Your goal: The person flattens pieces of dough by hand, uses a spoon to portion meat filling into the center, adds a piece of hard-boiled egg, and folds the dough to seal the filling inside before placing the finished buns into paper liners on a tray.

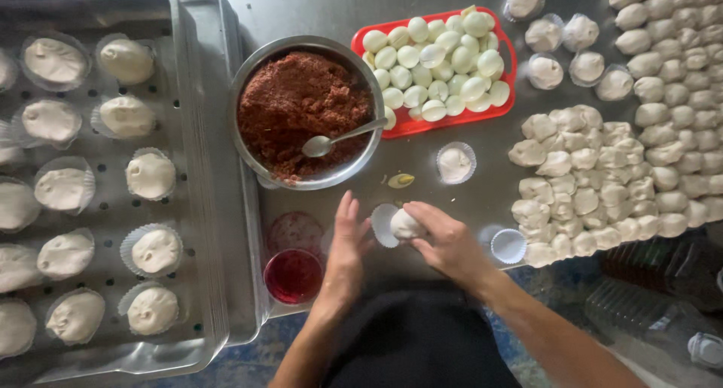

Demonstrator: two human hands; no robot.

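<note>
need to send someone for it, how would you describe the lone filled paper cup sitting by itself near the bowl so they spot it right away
Start at the big metal bowl of reddish-brown filling, then the red tray of halved eggs to its right. Just below that tray's lower edge stands one dough-filled paper cup alone on the steel table. Unlike the empty liner nearer the right hand, it holds dough.

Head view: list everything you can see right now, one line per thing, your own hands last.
Perforated steamer tray: one, silver, left; holds many white buns in paper cups.
Metal bowl: one, centre, full of reddish-brown filling, spoon resting in it.
Red tray: one, top centre, heaped with halved boiled eggs.
Dough portions: a large pile, white, right.
Wrapped buns in cups: about seven, top right.
Empty paper cup: one, white, beside the right hand.
Cup of red liquid: one, bottom centre.
Left hand: open, empty.
Right hand: fingers pressing a dough ball onto a paper cup.
</note>
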